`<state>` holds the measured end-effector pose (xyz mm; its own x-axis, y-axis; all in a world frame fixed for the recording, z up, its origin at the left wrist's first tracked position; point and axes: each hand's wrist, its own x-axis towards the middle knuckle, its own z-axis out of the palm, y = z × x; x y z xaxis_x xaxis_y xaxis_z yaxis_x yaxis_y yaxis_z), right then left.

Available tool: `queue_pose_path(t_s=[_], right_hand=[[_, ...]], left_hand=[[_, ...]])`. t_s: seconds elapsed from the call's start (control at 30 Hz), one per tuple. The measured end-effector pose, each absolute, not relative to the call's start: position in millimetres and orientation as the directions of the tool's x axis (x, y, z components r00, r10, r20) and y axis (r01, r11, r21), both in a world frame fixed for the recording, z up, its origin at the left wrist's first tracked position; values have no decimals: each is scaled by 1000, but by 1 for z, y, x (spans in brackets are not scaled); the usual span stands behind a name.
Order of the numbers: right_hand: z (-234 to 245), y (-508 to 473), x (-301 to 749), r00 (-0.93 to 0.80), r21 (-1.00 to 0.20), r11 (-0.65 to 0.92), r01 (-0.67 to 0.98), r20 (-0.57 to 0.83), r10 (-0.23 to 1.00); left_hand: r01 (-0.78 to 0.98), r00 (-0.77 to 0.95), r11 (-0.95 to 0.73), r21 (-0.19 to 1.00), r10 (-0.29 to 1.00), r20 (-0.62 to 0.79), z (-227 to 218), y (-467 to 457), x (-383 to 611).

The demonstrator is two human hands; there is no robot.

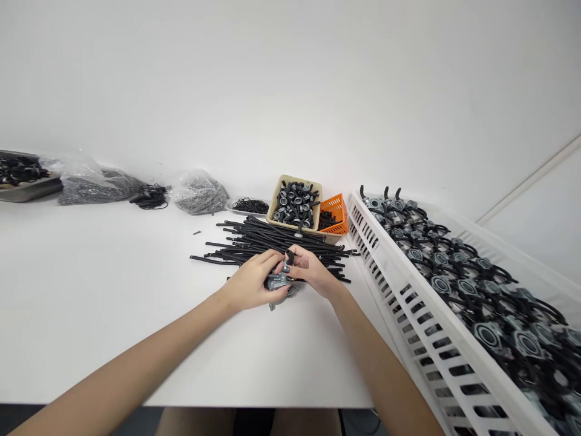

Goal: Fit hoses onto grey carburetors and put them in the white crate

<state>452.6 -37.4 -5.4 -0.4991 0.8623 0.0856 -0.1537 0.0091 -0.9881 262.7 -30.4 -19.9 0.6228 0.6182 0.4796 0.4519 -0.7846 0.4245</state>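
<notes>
Grey metal part (278, 281) sits in the person's left hand (247, 281), held closed around it just above the white table (113, 339). Right hand (313, 272) comes in from the other side, its fingers pinched on a short black rubber piece (289, 257) standing up from the top of the part, and the two hands almost meet there. Just behind them lies a loose pile of black rubber tubes (272, 239), with some tube ends reaching past the right hand. Beyond the pile stands a tan basket (295, 186) full of black and silver fittings (294, 204), with a small orange basket (338, 209) right beside it. A long white slatted crate (408, 297) runs down the right side, packed with grey parts with black hoses (485, 315). Farther left, along the back of the table, are a plate of black rings (249, 206), two plastic bags of small grey pieces (200, 192) and a metal tray of black pieces (27, 175).
</notes>
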Motion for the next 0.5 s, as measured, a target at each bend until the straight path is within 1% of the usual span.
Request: queue_pose_path(t_s=[0.5], right_hand=[[-7,-37,454,-509,-987,3,-164,87,856]], left_hand=[[444,622,-784,434,619,480,-18,-31,263]])
